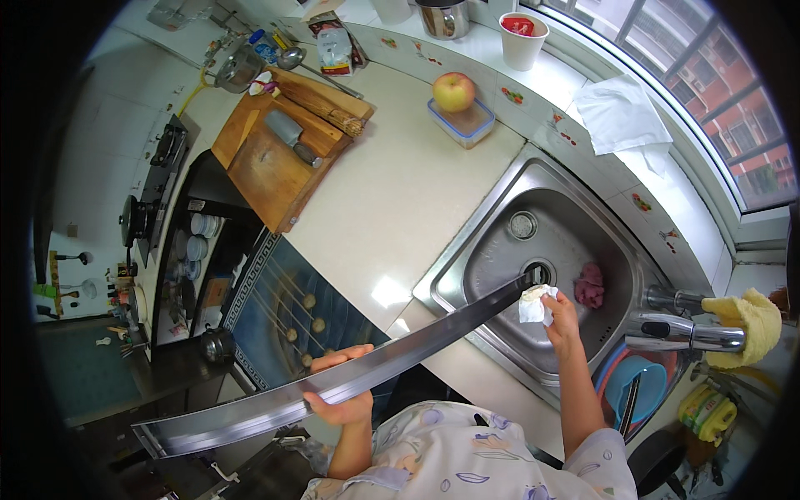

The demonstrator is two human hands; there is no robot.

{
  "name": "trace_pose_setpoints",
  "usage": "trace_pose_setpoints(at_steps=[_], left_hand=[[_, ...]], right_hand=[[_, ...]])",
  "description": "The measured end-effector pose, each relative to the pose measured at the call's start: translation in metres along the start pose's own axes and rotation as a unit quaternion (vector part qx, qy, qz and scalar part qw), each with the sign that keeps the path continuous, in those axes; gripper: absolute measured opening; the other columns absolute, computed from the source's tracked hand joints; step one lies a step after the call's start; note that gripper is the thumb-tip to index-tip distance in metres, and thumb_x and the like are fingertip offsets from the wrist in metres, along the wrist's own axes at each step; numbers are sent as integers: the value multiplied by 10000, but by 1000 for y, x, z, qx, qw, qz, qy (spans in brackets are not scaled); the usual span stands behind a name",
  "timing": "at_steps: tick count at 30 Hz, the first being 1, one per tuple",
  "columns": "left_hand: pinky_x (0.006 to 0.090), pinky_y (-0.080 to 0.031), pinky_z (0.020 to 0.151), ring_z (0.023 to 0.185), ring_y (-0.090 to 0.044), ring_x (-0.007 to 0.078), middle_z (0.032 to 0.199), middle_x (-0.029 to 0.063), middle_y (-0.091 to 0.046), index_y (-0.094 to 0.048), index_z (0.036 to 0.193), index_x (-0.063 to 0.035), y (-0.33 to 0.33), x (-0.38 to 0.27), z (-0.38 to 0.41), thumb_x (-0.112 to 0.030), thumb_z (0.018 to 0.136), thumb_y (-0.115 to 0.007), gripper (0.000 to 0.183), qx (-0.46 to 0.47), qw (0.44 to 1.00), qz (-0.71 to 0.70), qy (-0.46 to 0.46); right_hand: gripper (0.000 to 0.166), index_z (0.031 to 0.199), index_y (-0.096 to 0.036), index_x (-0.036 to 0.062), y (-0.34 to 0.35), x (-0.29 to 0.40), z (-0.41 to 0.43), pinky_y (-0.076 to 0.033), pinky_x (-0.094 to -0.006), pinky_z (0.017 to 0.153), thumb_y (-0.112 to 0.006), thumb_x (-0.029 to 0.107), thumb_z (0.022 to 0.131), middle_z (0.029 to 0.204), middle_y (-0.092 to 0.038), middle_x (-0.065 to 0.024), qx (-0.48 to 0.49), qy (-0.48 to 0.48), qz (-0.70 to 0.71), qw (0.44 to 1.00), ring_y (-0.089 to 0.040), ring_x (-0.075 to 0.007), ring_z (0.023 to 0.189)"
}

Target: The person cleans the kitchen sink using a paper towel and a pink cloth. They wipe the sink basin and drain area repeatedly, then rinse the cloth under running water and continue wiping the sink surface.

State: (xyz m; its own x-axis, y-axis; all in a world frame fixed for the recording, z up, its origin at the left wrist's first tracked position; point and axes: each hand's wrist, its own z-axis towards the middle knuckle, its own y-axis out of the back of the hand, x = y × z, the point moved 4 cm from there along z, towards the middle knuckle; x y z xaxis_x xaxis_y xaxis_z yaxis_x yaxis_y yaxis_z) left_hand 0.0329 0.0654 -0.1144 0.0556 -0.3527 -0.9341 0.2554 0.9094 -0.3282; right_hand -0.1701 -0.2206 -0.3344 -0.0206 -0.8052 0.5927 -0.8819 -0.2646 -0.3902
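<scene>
A long metal trough (381, 369) slants from the lower left up over the sink (494, 269). My left hand (344, 390) grips it near the middle, thumb on one side and fingers on the other. Its upper end hangs over the basin near the drain. In my right hand (562, 319) is a crumpled white tissue (536, 305) with a brownish stain, held beside that end. Whether the tissue touches the metal cannot be told. A wet pink cloth (589, 286) lies in the basin to the right of the drain.
A chrome faucet (681, 331) with a yellow cloth (747, 328) over it stands right of the sink. Below is a blue plastic dipper (636, 381). A cleaver (290, 134) rests on the wooden cutting board (269, 169). An apple (454, 92) sits on a lidded plastic container (465, 128).
</scene>
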Motion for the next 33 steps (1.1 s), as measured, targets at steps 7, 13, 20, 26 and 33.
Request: trace_pose_setpoints(at_steps=[7,13,20,26,33], left_hand=[[488,-469,806,825,-596,354,855,207,-591,-500,930,13,-1,-2,-11,-568,861,-286,623,0,1000,-15,1],[509,-453,823,844,-596,347,877,222,-601,-475,939,-6,-1,7,-23,-638,850,-261,673,15,999,-30,6],[475,-434,862,938,-574,371,982,267,-570,-426,1027,15,-8,5,-25,-687,820,-293,744,119,993,-13,-14],[433,-426,901,1102,-506,345,1206,289,-461,-235,1290,-42,-3,-25,-14,-736,657,-499,976,211,977,-2,3],[580,-159,1036,1303,-209,408,1417,252,-183,-111,1420,-135,13,-114,-4,-851,544,-453,1182,121,971,-201,-44]], right_hand=[[98,867,-625,18,-67,-12,-42,-433,-239,597,-554,8,801,741,-631,-26,-33,279,-386,879,-553,-80,661],[66,830,-612,5,-98,-33,-54,-439,-300,597,-563,18,787,725,-624,-151,-41,338,-447,827,-591,-195,645],[92,813,-635,8,-158,-22,-131,-450,-301,588,-569,-18,754,743,-634,-129,57,358,-411,836,-625,-230,677],[128,814,-619,16,-207,-11,-181,-451,-293,598,-556,-60,732,758,-621,-124,199,441,-404,776,-616,-242,690],[105,827,-606,-3,-189,-17,-167,-462,-310,611,-573,-58,743,767,-624,-137,193,463,-423,755,-622,-271,690]])
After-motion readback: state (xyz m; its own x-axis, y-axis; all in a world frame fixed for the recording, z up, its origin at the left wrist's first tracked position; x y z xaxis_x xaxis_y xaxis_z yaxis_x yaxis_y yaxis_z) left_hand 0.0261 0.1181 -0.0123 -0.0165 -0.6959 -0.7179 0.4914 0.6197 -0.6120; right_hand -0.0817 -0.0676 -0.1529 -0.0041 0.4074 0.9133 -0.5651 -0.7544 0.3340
